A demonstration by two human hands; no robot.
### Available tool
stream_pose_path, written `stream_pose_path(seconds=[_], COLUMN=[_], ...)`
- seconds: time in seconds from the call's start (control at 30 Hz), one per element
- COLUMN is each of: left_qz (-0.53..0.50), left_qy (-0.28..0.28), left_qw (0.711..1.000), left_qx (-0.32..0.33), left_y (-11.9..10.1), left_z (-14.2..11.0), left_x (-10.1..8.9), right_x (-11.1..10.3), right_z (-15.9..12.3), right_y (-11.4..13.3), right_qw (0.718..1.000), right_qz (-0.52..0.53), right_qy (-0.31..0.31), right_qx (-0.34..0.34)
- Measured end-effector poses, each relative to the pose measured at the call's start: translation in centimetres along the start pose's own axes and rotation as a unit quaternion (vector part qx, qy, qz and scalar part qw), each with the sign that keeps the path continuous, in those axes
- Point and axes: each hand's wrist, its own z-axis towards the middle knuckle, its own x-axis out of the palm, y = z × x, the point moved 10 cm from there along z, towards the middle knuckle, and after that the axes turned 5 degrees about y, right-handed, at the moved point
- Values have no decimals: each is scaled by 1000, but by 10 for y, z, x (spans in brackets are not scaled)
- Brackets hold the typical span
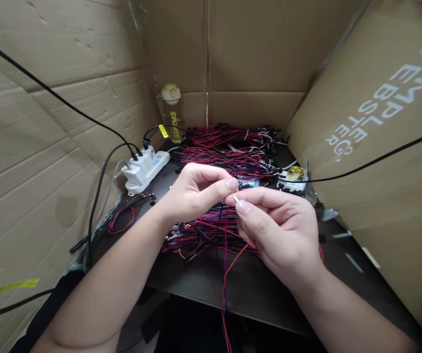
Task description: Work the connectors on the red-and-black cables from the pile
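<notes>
So both hands are up over the front of a dark table point(199, 284), meeting right in the middle. Left hand point(199, 193) has thumb and index pinched together on a small dark connector point(245, 186), or at least right next to it; it's too tiny to tell exactly what the tips grip. Right hand point(280, 228) has thumb and index clamped on a little white piece point(236, 198), which pokes out toward the left fingertips. Red and blue wires point(225, 274) hang down below the hands and past the table's front edge. There's a bundle of wires point(211, 233) lying under the hands and more piles point(229, 147) behind them, mostly red and dark. Off to the left sits a white power strip point(146, 171) with plugs in it, plus a small loop of wire point(122, 220) nearer the front. A bottle point(173, 113) stands at the back by the cardboard point(255, 49), and a yellow roll point(294, 172) is over on the right.
</notes>
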Motion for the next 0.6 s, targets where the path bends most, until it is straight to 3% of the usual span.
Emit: stream_pose_path(seconds=[0.4,0.6], left_qz=[-14,-20], left_qy=[35,47], left_qw=[999,998], left_qx=[27,45], left_y=[-2,-8], left_z=[-3,-6], left_x=[-1,-3], right_x=[10,6], right_z=[5,2], right_y=[-10,-9], right_qw=[995,997], right_qz=[38,23], right_qy=[52,49], right_qx=[71,53])
